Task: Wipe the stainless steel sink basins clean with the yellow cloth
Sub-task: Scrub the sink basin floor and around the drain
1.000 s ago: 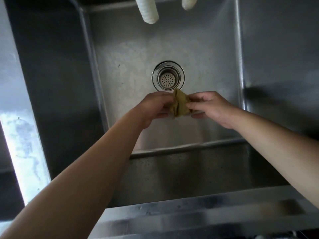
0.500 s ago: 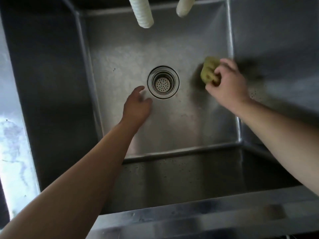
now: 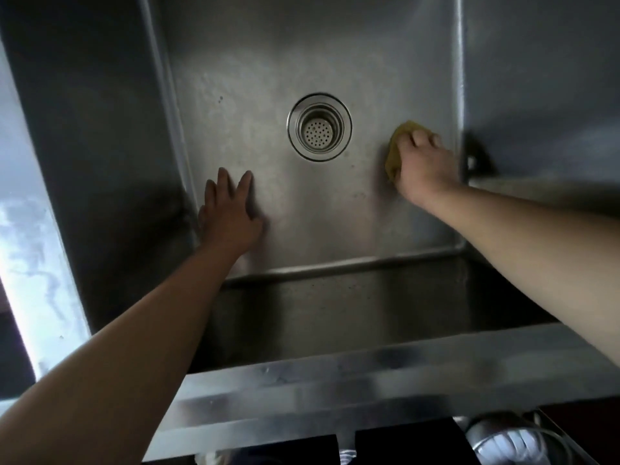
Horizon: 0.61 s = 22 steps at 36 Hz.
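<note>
Right hand [image 3: 423, 169] bunches yellow cloth [image 3: 396, 152] against basin [image 3: 318, 213] floor — left hand [image 3: 228, 209] splayed flat.

Bare basin floor [image 3: 318, 213] lies between both hands, drain [image 3: 319, 127] beyond

One steel sink basin [image 3: 235, 78] fills the middle of the frame, with one round drain strainer [image 3: 319, 127] in its floor. One yellow cloth [image 3: 396, 152] shows at centre right. Two hands are in view: one left hand [image 3: 228, 213] at lower left of the basin floor, one right hand [image 3: 424, 169] at its right. One shiny round metal object [image 3: 513, 437], blurred, sits at the lower right corner.
</note>
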Available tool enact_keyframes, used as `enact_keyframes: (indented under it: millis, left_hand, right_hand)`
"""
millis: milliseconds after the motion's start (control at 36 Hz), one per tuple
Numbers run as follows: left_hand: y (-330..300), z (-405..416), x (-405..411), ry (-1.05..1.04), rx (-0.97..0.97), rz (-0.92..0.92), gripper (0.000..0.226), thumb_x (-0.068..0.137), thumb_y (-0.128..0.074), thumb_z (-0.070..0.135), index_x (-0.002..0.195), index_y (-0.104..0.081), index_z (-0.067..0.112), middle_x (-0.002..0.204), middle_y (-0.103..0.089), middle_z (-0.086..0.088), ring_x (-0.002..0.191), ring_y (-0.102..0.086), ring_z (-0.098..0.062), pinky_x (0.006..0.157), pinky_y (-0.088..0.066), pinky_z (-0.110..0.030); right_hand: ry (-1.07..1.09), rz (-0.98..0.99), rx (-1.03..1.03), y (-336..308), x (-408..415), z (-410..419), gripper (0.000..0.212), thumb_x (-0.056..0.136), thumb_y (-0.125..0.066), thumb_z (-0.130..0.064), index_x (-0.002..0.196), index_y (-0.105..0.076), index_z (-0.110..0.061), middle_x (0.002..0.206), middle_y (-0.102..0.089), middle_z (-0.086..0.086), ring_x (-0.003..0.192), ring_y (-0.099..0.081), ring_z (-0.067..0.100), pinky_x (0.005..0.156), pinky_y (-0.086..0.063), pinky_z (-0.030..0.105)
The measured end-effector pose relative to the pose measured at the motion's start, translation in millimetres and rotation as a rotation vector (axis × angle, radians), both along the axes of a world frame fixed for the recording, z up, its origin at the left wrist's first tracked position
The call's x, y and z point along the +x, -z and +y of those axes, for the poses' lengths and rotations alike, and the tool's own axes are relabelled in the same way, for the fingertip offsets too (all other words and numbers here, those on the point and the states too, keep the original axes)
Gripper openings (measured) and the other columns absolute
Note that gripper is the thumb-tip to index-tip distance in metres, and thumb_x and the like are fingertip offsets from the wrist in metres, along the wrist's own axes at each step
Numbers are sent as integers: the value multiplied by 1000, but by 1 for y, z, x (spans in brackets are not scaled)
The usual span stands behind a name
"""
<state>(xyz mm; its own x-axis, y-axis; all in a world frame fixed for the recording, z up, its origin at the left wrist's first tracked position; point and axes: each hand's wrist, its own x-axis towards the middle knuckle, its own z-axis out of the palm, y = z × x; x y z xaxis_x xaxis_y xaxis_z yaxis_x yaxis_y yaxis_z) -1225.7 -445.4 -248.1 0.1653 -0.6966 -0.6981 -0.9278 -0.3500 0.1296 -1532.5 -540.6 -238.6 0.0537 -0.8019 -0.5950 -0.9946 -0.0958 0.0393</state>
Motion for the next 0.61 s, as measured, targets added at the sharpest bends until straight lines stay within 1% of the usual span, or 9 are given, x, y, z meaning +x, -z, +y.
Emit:
enact_keyframes:
  millis: [83,194,278,389,444,500,528,583,611]
  left_hand:
    - [-4,-1,-4,-41,30,39,89,86,-61,33,156,-7,38,166,13,-3,152,7,-33,118,-20,-56]
    - [1,1,-5,-73,38,58,95,82,-63,31,156,-4,38,165,17,-4,151,12,-34,118,-14,-60]
    - [6,6,-7,-45,25,41,99,80,-61,29,156,2,38,164,21,-6,150,15,-37,120,-11,-59]
    - [7,5,-10,-32,36,15,99,83,-59,30,155,7,38,163,25,-7,149,18,-38,119,-9,-62]
    - [8,4,-11,-35,37,15,99,83,-59,30,155,9,39,162,26,-7,149,20,-37,118,-9,-63]
    - [9,4,-11,-34,43,16,99,83,-59,30,155,9,39,162,27,-7,149,21,-37,118,-9,-63]
    - [9,4,-11,-32,44,15,100,83,-59,30,155,10,38,162,27,-7,149,21,-38,118,-9,-64]
    - [10,4,-13,-25,33,12,100,83,-59,30,155,10,38,162,27,-8,149,20,-38,118,-8,-64]
    - [10,5,-13,-27,28,13,99,83,-59,30,155,9,38,162,26,-8,149,20,-39,118,-8,-64]
  right_hand:
    - [93,156,161,-12,-8,22,63,84,-65,-24,138,-37,-10,139,-39,21,125,-45,42,94,-45,45]
    - [181,250,409,-17,-19,54,54,88,-60,-38,133,-54,-8,140,-52,17,127,-52,36,99,-47,40]
    - [234,203,468,-13,-16,77,51,89,-60,-43,124,-61,-7,134,-59,16,122,-57,34,97,-47,35]
    - [241,133,515,-16,-4,79,57,86,-54,-52,124,-62,-11,130,-61,15,117,-60,33,92,-48,33]
    - [230,90,532,-19,-4,78,50,80,-51,-53,109,-68,-16,120,-65,14,106,-63,33,86,-51,32]
    - [202,55,537,-22,-9,78,24,78,-57,-43,80,-61,-19,105,-67,10,91,-61,29,73,-46,28]
    - [195,28,545,-23,-10,80,21,81,-62,-38,71,-52,-22,98,-64,8,88,-59,28,69,-40,28]
    - [150,-8,555,-27,-7,84,32,84,-70,-35,69,-45,-24,95,-56,7,91,-59,29,70,-36,28]
    - [130,-24,546,-29,-4,85,28,85,-71,-36,74,-48,-24,100,-55,10,97,-59,32,73,-38,29]
